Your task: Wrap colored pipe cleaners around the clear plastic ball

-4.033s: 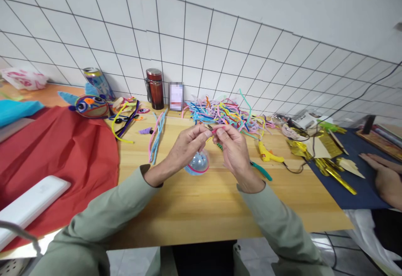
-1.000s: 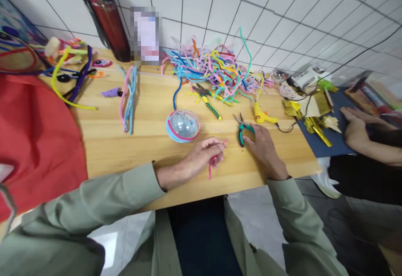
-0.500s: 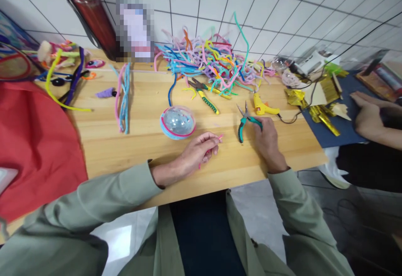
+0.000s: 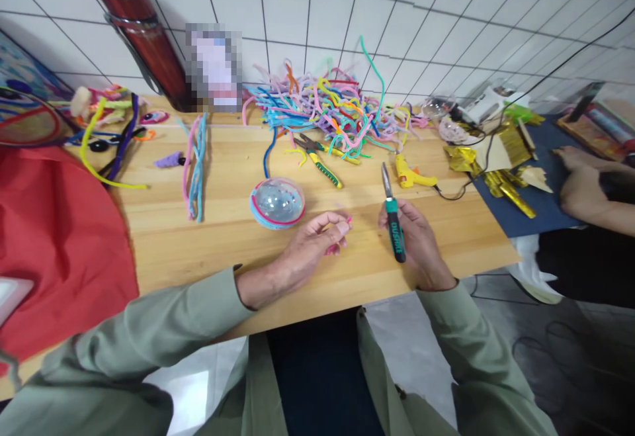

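Between the fingertips of my left hand (image 4: 320, 241) is a small pink pipe cleaner (image 4: 349, 221), mostly hidden by the fingers. My right hand (image 4: 415, 241) grips teal-and-black long-nose pliers (image 4: 391, 218), turned edge-on with their jaws pointing away from me. Just beyond my left hand rests a clear dome (image 4: 278, 202) ringed with pink and light blue pipe cleaner. Behind it lies a second pair of pliers (image 4: 320, 161) with yellow-green handles. A yellow glue gun (image 4: 414, 173) sits past my right hand, its cord trailing right.
A tangled heap of coloured pipe cleaners (image 4: 327, 108) lies by the tiled wall. A red thermos (image 4: 143, 42) stands back left, above red cloth (image 4: 64, 244). Pink and blue strands (image 4: 196, 168) lie left of the dome. At right are gold foil (image 4: 506, 188) and another person's hands (image 4: 583, 181).
The pliers in my right hand have turned from flat with spread handles to edge-on, handle end towards me. My left hand keeps its pinch on the pink piece. The view has tilted up slightly.
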Demonstrator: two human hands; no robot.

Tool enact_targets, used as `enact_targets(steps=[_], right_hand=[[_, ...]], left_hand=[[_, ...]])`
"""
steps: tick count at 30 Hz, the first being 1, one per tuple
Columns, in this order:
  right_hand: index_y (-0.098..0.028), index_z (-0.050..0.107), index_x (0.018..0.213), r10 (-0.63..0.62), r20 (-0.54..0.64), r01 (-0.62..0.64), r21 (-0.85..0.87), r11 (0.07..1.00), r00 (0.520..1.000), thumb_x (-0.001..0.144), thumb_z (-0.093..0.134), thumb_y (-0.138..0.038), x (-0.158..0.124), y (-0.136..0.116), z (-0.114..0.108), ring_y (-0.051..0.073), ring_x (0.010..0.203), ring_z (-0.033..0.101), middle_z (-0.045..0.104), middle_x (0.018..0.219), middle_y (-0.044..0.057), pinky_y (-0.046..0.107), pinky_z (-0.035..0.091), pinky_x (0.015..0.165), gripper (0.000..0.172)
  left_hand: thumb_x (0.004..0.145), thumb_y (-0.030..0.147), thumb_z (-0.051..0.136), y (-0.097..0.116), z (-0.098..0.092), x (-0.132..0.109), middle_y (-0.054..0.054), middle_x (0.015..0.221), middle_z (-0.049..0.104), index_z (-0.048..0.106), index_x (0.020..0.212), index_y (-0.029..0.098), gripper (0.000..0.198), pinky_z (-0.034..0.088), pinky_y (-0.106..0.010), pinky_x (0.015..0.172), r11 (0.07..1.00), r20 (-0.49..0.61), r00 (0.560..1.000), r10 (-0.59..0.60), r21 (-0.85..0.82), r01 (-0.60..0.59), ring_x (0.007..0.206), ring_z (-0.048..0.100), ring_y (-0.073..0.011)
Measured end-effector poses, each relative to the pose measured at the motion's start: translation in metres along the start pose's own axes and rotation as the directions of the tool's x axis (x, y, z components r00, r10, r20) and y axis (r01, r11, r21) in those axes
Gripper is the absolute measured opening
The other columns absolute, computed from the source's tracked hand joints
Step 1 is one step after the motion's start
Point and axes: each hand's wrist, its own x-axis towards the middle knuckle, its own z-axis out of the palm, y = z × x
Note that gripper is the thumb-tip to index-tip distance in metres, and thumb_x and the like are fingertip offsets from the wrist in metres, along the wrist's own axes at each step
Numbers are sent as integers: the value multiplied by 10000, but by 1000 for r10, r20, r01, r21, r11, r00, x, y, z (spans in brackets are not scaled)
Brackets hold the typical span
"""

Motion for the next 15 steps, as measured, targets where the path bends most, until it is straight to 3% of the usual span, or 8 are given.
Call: enact_targets(steps=[2, 3, 7, 10, 13, 15], right_hand=[[-263, 754, 959, 113, 90, -125, 141, 982, 990, 847, 910, -530, -9, 3, 16, 145, 742, 623, 692, 833, -21, 271, 528, 710, 329], [-259, 760, 969, 157, 141, -184, 202, 962, 978, 835, 921, -526, -13, 6, 24, 144, 736, 626, 695, 821, -22, 270, 530, 708, 339], [-251, 765, 997, 279, 286, -365, 318, 875, 917, 843, 921, -461, -21, 20, 51, 164, 738, 635, 675, 775, -23, 303, 532, 707, 303], [-256, 769, 1013, 285, 350, -402, 331, 853, 892, 891, 873, -498, -21, 24, 59, 181, 784, 647, 672, 818, -9, 319, 543, 712, 290], [-265, 767, 1178, 227, 466, -392, 295, 871, 855, 952, 690, -764, -21, 22, 53, 251, 1010, 690, 722, 1026, 60, 415, 599, 860, 553], [-275, 730, 1331, 197, 548, -372, 229, 900, 813, 894, 681, -857, -24, 16, 45, 295, 1159, 671, 716, 1211, 100, 477, 594, 952, 729]], left_hand=[[746, 541, 974, 3, 6, 1, -51, 1284, 726, 730, 848, 169, 456, 498, -225, 682, 999, 5, 999, 31, -24, -31, 782, 643, -71], [736, 545, 982, 4, 9, 1, -58, 1262, 739, 733, 839, 168, 464, 516, -235, 700, 998, 24, 999, 37, -45, -36, 805, 665, -88], [724, 566, 990, 5, 15, 4, -31, 852, 752, 746, 871, 171, 487, 555, -273, 708, 992, 87, 996, 27, -128, -16, 745, 686, -133], [732, 563, 987, 4, 13, 6, -32, 792, 755, 750, 915, 168, 496, 552, -276, 656, 993, 54, 999, 5, -122, 1, 676, 670, -132], [744, 575, 974, 2, 9, 6, -35, 776, 761, 750, 938, 167, 504, 530, -261, 612, 996, 9, 1000, -19, -92, 20, 637, 653, -125], [725, 587, 981, 0, 7, 7, -32, 760, 755, 739, 890, 163, 516, 494, -234, 586, 997, -19, 1000, -13, -71, 11, 625, 632, -109]])
